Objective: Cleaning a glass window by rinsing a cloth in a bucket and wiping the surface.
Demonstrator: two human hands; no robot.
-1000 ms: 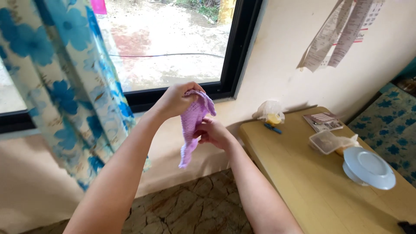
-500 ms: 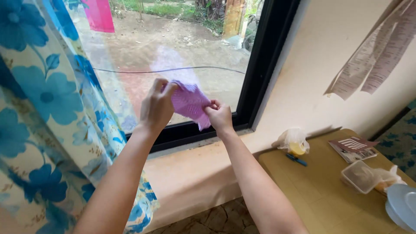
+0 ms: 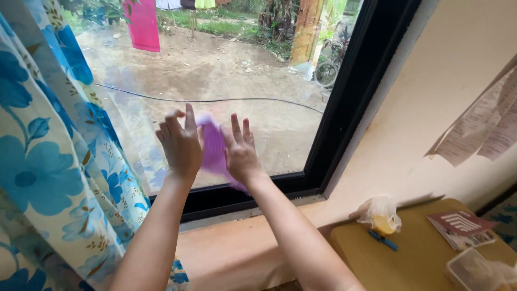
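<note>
1. Blue-flowered curtain (image 3: 48, 178) hangs at the far left, beside the window glass (image 3: 258, 97).
2. Left hand (image 3: 180, 144) lies flat toward the glass, fingers spread, covering the left edge of a purple cloth (image 3: 214, 148).
3. Purple cloth sits against the pane between both hands.
4. Right hand (image 3: 240, 152) presses the cloth's right side, fingers straight and slightly apart.
5. Black window frame (image 3: 353, 102) stands right of the hands.
6. Yellow table (image 3: 420, 264) at lower right holds a small plastic bag (image 3: 381, 214) and a blue pen (image 3: 383, 240).

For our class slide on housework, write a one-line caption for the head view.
Both hands, left and right, press a purple cloth flat against the window beside a blue curtain.
</note>
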